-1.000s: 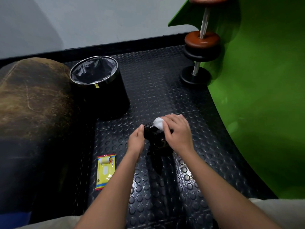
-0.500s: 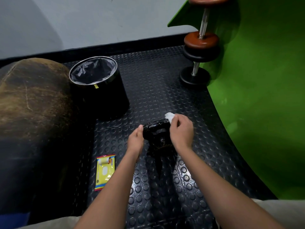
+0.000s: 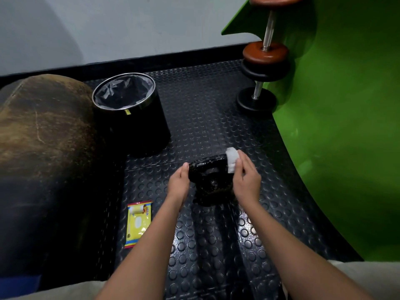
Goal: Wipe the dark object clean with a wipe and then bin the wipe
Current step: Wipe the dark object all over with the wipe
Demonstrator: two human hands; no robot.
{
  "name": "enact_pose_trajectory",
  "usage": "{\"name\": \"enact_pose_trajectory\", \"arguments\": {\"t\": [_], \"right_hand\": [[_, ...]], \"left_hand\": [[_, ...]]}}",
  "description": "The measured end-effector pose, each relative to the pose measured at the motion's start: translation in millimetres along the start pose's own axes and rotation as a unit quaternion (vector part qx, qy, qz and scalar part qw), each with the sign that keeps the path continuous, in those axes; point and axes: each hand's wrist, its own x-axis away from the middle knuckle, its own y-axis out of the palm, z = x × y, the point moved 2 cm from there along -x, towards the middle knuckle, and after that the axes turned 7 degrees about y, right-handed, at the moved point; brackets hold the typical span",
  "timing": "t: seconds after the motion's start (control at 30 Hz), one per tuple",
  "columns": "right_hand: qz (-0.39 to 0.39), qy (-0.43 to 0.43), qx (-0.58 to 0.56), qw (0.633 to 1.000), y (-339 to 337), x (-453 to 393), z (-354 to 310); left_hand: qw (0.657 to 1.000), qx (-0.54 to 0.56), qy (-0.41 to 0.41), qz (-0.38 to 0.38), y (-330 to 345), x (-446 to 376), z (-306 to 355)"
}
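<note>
A yellow wipe pack (image 3: 138, 224) marked "10" lay on the floor (image 3: 205, 126), near the bin (image 3: 129, 113). The left hand (image 3: 178, 184) steadied the dark object (image 3: 208, 176); the right hand (image 3: 245, 177) pinched a white wipe (image 3: 231, 159) against its top corner.

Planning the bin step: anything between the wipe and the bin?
Nothing visible. The wipe is in the right hand at the dark object's right end; the open bin stands up-left. Only bare mat lies between, and the left hand sits below that line.
</note>
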Motion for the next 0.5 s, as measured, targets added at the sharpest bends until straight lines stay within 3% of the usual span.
{"name": "enact_pose_trajectory", "arguments": {"t": [0.07, 0.13, 0.2, 0.27, 0.3, 0.37, 0.5], "right_hand": [[-0.008, 0.155, -0.074, 0.985, -2.4, -4.0, -2.4], [-0.059, 0.293, -0.166, 0.940, 0.0, -10.0, 0.8], [-0.113, 0.371, -0.273, 0.880, 4.6, -13.5, 5.1], [-0.117, 0.405, -0.314, 0.851, 7.8, -13.7, 5.5], [-0.102, 0.410, -0.309, 0.852, 9.3, -13.1, 3.3], [-0.053, 0.374, -0.261, 0.888, 12.1, -12.7, -3.4], [0.009, 0.214, -0.098, 0.972, 8.6, -12.2, -21.8]], "left_hand": [[1.000, 0.003, -0.004, 0.001, 0.5, -1.3, 0.5], [1.000, -0.001, -0.004, 0.002, 1.0, -2.6, 0.5], [1.000, -0.001, -0.002, 0.002, 0.7, -2.1, 1.0], [1.000, -0.005, 0.002, 0.004, 0.1, -1.3, 2.3], [1.000, -0.008, 0.004, 0.004, -0.3, -1.3, 2.2], [1.000, -0.009, 0.006, 0.006, -0.3, -1.3, 2.8], [1.000, 0.008, -0.004, 0.004, 0.5, -3.7, 0.5]]}}
